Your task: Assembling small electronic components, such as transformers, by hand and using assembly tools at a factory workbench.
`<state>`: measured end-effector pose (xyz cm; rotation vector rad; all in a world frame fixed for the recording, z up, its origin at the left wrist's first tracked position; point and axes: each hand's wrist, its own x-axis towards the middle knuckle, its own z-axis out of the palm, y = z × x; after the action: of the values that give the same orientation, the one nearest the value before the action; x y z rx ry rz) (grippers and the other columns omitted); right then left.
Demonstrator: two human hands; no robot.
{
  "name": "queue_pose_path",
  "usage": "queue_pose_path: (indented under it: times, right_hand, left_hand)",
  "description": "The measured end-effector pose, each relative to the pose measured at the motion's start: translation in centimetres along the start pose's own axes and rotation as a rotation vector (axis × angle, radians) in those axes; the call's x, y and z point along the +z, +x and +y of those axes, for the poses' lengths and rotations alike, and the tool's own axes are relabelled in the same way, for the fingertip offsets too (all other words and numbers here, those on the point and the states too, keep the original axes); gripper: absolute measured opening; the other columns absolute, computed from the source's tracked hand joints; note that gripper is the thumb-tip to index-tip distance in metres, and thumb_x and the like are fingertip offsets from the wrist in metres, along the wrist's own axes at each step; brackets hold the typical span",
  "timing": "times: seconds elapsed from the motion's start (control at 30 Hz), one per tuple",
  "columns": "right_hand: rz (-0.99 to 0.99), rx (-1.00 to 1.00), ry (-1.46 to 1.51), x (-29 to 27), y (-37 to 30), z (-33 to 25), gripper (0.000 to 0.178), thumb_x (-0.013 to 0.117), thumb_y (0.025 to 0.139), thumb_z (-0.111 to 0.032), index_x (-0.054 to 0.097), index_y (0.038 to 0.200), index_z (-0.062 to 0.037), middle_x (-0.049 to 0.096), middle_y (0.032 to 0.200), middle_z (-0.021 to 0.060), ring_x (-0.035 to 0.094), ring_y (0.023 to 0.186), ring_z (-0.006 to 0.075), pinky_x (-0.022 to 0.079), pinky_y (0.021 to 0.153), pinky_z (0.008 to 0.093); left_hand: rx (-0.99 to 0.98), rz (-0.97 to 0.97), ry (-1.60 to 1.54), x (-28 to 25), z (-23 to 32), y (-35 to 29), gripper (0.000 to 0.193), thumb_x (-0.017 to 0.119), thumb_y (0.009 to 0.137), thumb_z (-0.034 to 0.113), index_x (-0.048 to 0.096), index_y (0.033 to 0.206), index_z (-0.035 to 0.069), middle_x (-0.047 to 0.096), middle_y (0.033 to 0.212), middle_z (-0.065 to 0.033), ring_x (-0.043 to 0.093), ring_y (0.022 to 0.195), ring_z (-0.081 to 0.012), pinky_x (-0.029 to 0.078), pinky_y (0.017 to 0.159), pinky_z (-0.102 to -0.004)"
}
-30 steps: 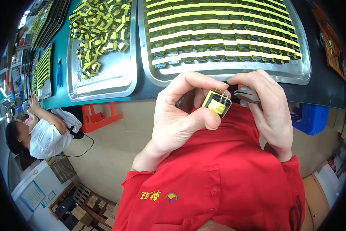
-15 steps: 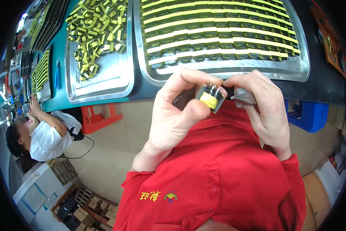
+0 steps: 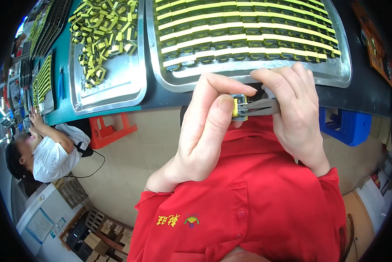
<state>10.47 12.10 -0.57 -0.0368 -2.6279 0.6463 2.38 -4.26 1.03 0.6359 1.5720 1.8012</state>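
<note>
My left hand [image 3: 207,131] pinches a small black-and-yellow component [image 3: 239,107] between thumb and fingers, close in front of my red shirt. My right hand [image 3: 294,111] grips grey metal pliers [image 3: 263,106], whose jaws touch the right side of the component. Just beyond both hands lies a metal tray [image 3: 248,72] with neat rows of the same yellow-taped parts.
A second metal tray [image 3: 117,87] to the left holds a loose heap of yellow and black parts on the teal bench. Another person in a white top [image 3: 51,153] works at far left. A red stool [image 3: 110,129] and a blue crate [image 3: 348,126] stand below the bench.
The component has turned in my left hand, now showing its narrow side. The pliers' jaws have closed in against it, and both hands sit slightly higher.
</note>
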Motion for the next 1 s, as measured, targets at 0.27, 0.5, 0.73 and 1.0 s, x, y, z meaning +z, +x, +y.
queue_pose_path:
  times: [0.27, 0.5, 0.73, 1.0]
  right_hand:
    - [0.163, -0.194, -0.011, 1.0, 0.4, 1.9, 0.051, 0.063, 0.055, 0.004, 0.069, 0.106, -0.0025, 0.052, 0.070, 0.0071, 0.046, 0.061, 0.0248, 0.037, 0.053, 0.0334]
    - [0.221, -0.222, -0.052, 0.9, 0.7, 1.7, 0.051, 0.063, 0.055, 0.003, 0.070, 0.106, -0.0048, 0.053, 0.070, 0.0057, 0.047, 0.062, 0.0238, 0.039, 0.056, 0.0337]
    - [0.136, -0.124, -0.051, 0.8, 0.4, 1.4, 0.037, 0.064, 0.063, -0.001, 0.063, 0.100, -0.0070, 0.056, 0.082, 0.0038, 0.051, 0.075, 0.0236, 0.039, 0.067, 0.0350]
    - [0.245, -0.210, -0.017, 1.7, 0.7, 2.3, 0.045, 0.067, 0.059, 0.001, 0.069, 0.104, -0.0037, 0.055, 0.073, 0.0062, 0.048, 0.063, 0.0226, 0.037, 0.054, 0.0322]
  left_hand:
    - [-0.079, 0.042, -0.061, 0.7, 0.0, -0.2, 0.030, 0.037, 0.104, 0.027, 0.052, 0.111, 0.001, 0.055, 0.101, -0.0039, 0.041, 0.076, -0.0048, 0.035, 0.069, -0.0193]
    - [-0.063, 0.056, -0.056, 0.8, 0.4, 0.0, 0.028, 0.037, 0.104, 0.025, 0.052, 0.110, 0.002, 0.054, 0.100, -0.0034, 0.042, 0.078, -0.0042, 0.034, 0.070, -0.0184]
    - [-0.057, -0.005, -0.038, 0.4, 0.3, -0.3, 0.029, 0.036, 0.104, 0.026, 0.053, 0.109, 0.003, 0.056, 0.100, -0.0027, 0.042, 0.075, -0.0036, 0.034, 0.068, -0.0182]
    - [-0.048, -0.069, -0.043, 0.0, 0.5, -0.2, 0.027, 0.034, 0.105, 0.019, 0.052, 0.115, 0.001, 0.056, 0.104, -0.0040, 0.047, 0.078, -0.0044, 0.041, 0.070, -0.0194]
